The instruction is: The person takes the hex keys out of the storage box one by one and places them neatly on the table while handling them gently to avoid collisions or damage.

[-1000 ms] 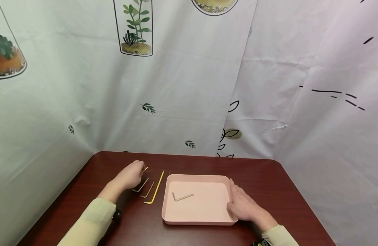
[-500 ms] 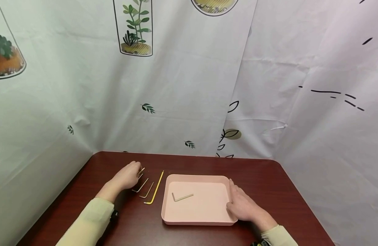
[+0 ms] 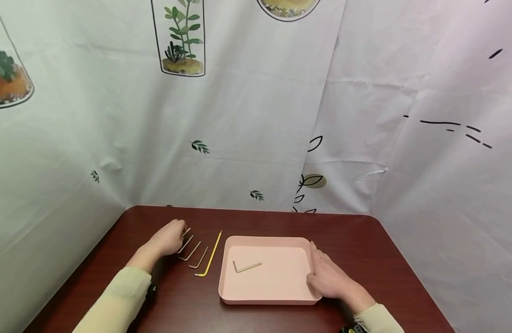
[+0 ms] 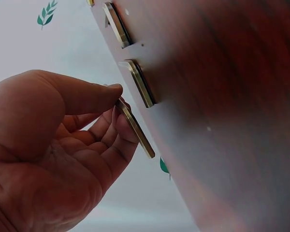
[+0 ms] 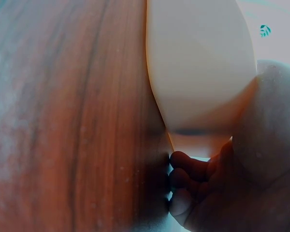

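Observation:
My left hand (image 3: 169, 237) pinches a brass-coloured hex key (image 4: 137, 129) between thumb and fingers at the left of the table. In the left wrist view its long arm sticks out past the fingertips. Beside it lie three similar hex keys, the nearest hex key (image 3: 186, 244), a middle hex key (image 3: 191, 251) and a right hex key (image 3: 199, 257). A longer yellow hex key (image 3: 214, 254) lies closer to the pink tray (image 3: 280, 277). One hex key (image 3: 248, 268) rests in the tray. My right hand (image 3: 328, 276) grips the tray's right wall, thumb on the inner side.
The dark red-brown table (image 3: 189, 305) has rounded far corners. A pale printed cloth (image 3: 247, 120) hangs behind it and along both sides.
My left hand has moved slightly left with the hex key, uncovering another key on the table. The right hand and the tray have stayed in place.

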Demonstrator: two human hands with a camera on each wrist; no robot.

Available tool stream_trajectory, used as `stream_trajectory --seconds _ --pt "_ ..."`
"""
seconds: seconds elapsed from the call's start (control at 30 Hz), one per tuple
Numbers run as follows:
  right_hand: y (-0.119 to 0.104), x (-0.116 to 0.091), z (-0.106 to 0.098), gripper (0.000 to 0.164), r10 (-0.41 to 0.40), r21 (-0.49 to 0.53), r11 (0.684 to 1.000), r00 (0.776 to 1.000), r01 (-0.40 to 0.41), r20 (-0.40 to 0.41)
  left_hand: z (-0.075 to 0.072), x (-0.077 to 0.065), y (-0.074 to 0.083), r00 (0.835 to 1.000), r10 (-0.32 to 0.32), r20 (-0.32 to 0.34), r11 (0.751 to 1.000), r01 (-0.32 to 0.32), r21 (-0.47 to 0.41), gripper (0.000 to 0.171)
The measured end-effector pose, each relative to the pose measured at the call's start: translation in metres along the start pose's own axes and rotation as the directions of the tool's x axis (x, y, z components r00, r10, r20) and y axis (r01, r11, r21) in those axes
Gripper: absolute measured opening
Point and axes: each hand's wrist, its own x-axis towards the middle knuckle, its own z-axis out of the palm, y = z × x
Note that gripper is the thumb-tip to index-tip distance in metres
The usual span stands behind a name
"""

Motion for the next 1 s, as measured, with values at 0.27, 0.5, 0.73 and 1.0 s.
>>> stream_trajectory --seconds 0.27,0.5,0.73,1.0 --pt "0.002 0.001 -0.001 0.091 0.008 0.012 1.000 1.000 -0.008 0.014 0.009 0.007 -0.015 1.000 -0.003 0.029 1.000 0.003 -0.009 0.013" --pt "0.002 0.001 0.000 0.091 0.009 0.009 1.000 1.000 -0.009 0.011 -0.021 -0.003 0.021 0.998 -0.013 0.063 0.999 0.016 -0.043 0.012" --pt "0.003 0.001 0.002 0.090 0.012 0.001 1.000 1.000 -0.012 0.005 -0.062 -0.013 0.071 0.987 -0.068 0.145 0.997 0.074 -0.036 0.015" --pt "0.003 0.001 0.002 0.090 0.001 0.007 1.000 1.000 -0.001 0.007 -0.040 -0.004 0.046 0.991 -0.037 0.130 0.998 0.042 -0.036 0.016"
